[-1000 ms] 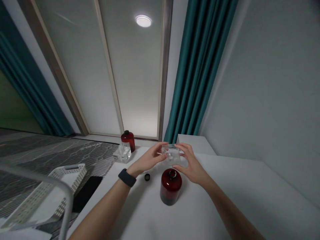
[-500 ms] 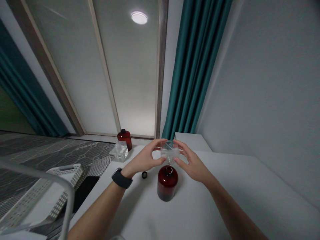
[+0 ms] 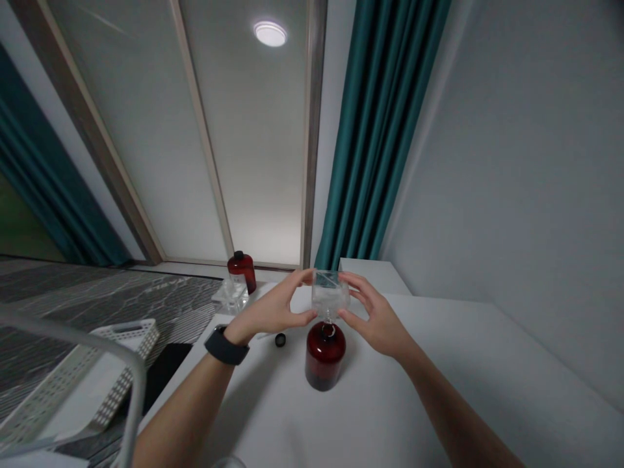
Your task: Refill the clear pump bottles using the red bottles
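Note:
A clear square bottle (image 3: 330,296) is held upside down, its narrow neck at the mouth of a dark red-brown bottle (image 3: 325,357) that stands upright and uncapped on the white table. It looks partly filled with clear liquid. My left hand (image 3: 280,305), with a dark watch at the wrist, has its thumb and fingertips at the clear bottle's left edge. On the opposite side, my right hand (image 3: 368,315) grips it between thumb and fingers. A small black cap (image 3: 280,340) lies on the table left of the red-brown bottle.
Another red-brown bottle (image 3: 242,270), with a black cap, stands at the table's far left beside clear square pieces (image 3: 231,296). A white perforated basket (image 3: 141,338) is lower left, behind a grey curved bar (image 3: 136,390). A white box-like surface (image 3: 373,273) adjoins the far table edge.
My left hand has slid slightly left, its fingertips now only at the clear bottle's edge. My right hand and the red-brown bottle are nearly where they were.

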The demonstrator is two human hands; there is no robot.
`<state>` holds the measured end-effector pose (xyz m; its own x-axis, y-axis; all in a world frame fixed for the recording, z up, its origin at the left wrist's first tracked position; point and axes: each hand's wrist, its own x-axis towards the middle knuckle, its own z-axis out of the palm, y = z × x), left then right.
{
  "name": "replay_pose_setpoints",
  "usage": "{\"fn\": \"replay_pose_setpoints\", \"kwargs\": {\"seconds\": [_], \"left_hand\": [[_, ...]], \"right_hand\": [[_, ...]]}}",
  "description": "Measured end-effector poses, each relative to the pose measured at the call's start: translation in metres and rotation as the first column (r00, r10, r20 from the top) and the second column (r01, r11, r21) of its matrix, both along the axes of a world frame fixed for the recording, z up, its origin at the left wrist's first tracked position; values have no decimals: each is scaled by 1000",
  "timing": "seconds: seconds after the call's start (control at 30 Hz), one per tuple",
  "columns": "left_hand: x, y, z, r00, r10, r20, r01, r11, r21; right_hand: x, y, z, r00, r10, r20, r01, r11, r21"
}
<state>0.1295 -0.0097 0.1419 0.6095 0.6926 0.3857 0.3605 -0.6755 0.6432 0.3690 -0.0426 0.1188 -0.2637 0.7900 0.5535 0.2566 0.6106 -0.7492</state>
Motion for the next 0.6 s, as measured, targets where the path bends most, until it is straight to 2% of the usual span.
{"fn": "replay_pose_setpoints", "kwargs": {"seconds": [0.6], "left_hand": [[1, -4, 7, 1000, -1, -11, 2, 994, 106]], "right_hand": [[2, -6, 3, 997, 12, 82, -18, 997, 71]]}}
